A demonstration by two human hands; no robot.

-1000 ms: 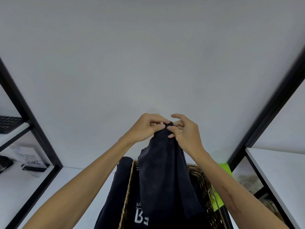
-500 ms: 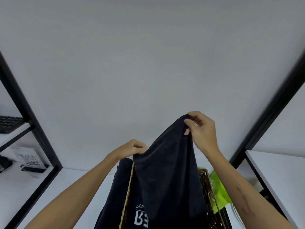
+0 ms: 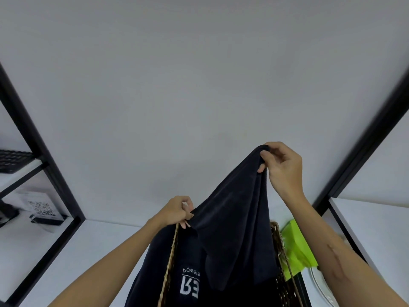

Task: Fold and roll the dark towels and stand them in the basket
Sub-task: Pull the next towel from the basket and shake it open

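A dark navy towel hangs in the air above a woven wicker basket. My right hand pinches its upper corner, held high. Lower and to the left, my left hand grips another corner near the basket's left rim. Inside the basket lies another dark towel with white lettering. One more dark towel drapes over the basket's left side. The basket's bottom is hidden.
A white shelf surface carries the basket, framed by black uprights left and right. A bright green cloth and a white plate lie right of the basket. A keyboard and a QR-code card sit at left.
My hands, together at the towel's top a second ago, have drawn apart: the right went up and right, the left down and left, spreading the towel's edge between them.
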